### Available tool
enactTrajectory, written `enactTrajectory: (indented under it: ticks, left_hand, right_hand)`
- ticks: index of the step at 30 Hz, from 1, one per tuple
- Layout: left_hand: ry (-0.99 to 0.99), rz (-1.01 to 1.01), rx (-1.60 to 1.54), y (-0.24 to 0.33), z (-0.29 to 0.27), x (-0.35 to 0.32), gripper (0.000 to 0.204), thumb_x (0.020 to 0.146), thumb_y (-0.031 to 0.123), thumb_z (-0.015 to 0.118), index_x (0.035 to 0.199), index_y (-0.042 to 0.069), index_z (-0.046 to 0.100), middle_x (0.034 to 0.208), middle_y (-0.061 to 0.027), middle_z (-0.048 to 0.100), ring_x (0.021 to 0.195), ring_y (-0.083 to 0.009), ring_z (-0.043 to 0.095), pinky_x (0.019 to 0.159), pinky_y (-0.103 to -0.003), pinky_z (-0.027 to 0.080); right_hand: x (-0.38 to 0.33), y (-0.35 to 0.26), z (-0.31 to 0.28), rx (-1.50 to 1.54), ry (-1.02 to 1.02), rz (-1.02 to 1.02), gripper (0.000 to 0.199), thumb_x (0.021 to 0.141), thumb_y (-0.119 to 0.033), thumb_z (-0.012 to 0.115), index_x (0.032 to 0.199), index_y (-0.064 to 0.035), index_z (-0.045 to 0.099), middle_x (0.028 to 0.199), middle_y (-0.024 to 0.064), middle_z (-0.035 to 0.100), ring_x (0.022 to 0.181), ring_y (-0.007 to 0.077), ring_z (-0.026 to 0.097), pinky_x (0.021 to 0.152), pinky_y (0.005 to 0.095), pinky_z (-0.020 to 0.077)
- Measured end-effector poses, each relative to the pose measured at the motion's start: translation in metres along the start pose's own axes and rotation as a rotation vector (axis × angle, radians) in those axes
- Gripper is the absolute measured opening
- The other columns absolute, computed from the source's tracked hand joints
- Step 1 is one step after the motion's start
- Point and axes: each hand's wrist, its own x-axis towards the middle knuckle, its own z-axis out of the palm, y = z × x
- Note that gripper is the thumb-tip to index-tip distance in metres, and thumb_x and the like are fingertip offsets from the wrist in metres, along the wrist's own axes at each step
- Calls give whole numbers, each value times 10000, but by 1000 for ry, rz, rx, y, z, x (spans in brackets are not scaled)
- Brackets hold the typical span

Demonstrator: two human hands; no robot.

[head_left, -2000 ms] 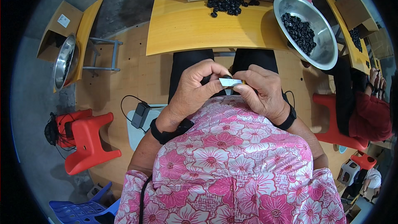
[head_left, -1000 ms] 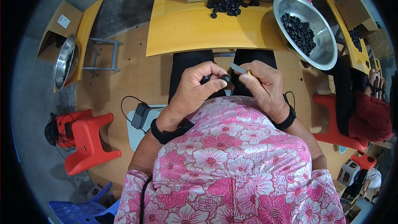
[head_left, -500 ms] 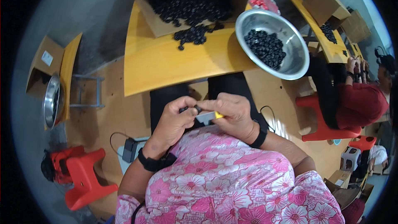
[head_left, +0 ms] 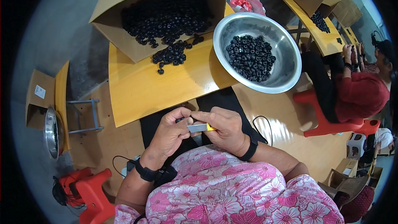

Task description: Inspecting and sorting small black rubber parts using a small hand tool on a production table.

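Over my lap my left hand [head_left: 169,135] is closed, pinching a small black ring-like piece [head_left: 179,120] that mostly hides behind the fingers. Facing it, my right hand [head_left: 226,128] grips a utility knife [head_left: 198,128] with a flat grey blade and a yellow end; the rest of its handle is covered by my palm. The blade points left and its tip lies by my left thumb. My right index finger reaches across to the left fingertips. Ahead on the yellow table [head_left: 137,99] a steel basin [head_left: 290,68] holds many black pieces [head_left: 251,58].
An open cardboard box [head_left: 107,10] lies on its side, spilling black pieces [head_left: 172,54] onto the table. A pink bag [head_left: 247,3] with red contents sits behind the basin. To the right a person in red [head_left: 360,95] sits at another table. Red stools [head_left: 97,201] stand lower left.
The view has shifted, so table, box and basin appear lower and further left. The blade now shows more of its flat side beside my left thumb. Both hands keep their grips.
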Motion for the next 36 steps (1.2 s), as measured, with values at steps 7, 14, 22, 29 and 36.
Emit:
enactTrajectory:
  ticks: [7,14,22,29,36]
  left_hand:
    - [1,-2,40,7,26,25,133,960,138,605,1042,33,599,777,41,526,575,-17,370,526,-185,316]
    - [-13,107,142,3,24,26,166,957,187,623,1052,51,620,722,84,468,532,9,327,467,-160,257]
    - [54,147,337,6,33,20,137,959,160,614,1049,58,627,742,81,501,553,16,377,470,-146,286]
    - [41,34,209,8,30,21,96,963,102,573,1038,46,594,696,64,480,548,-18,393,497,-191,311]
    - [-47,-9,146,19,35,31,120,969,153,581,1026,48,581,729,55,484,568,-28,384,530,-184,342]
  right_hand:
    - [5,7,-14,-67,138,72,325,619,-2,788,924,-71,699,622,67,524,528,201,542,475,303,408]
    - [-1,10,-14,207,203,376,171,719,74,727,847,-25,670,766,60,625,681,140,599,618,243,461]
    - [-2,12,-15,290,200,282,235,781,93,673,993,-6,701,782,60,622,704,120,599,638,238,468]
    - [1,-1,-20,276,43,261,459,718,127,594,1118,-69,706,741,50,585,632,123,582,593,244,488]
    - [-2,7,-12,214,180,244,309,766,72,654,1048,-47,700,722,58,583,617,119,562,589,238,461]
